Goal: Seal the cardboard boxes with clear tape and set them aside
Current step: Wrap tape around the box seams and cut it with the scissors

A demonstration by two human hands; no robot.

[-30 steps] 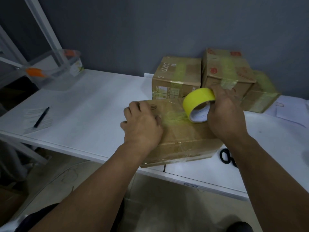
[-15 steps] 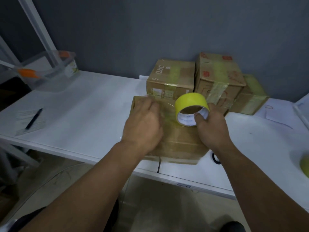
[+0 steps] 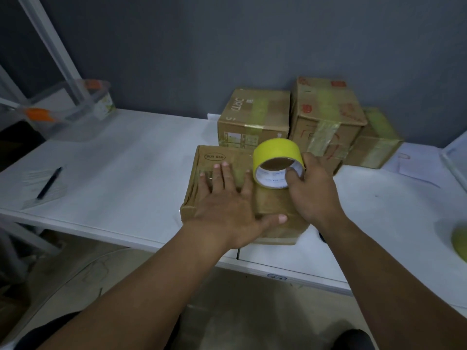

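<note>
A flat cardboard box (image 3: 214, 160) lies on the white table (image 3: 126, 173) near its front edge. My left hand (image 3: 227, 203) presses flat on the box top with fingers spread and straight. My right hand (image 3: 310, 193) grips a roll of yellowish clear tape (image 3: 276, 152) standing on edge over the box's right part, thumb inside the core. Three taped cardboard boxes stand behind it by the wall: one at the left (image 3: 255, 114), a taller one in the middle (image 3: 326, 114), a low one at the right (image 3: 376, 140).
A black pen (image 3: 49, 183) lies on papers at the table's left. A clear plastic container (image 3: 75, 109) with orange clips sits at the far left. A paper sheet (image 3: 414, 165) lies at right, and another yellowish roll (image 3: 460, 241) shows at the right edge.
My left hand has gone from curled on the box to flat with fingers spread. The tape roll and my right hand have moved slightly left along the box top.
</note>
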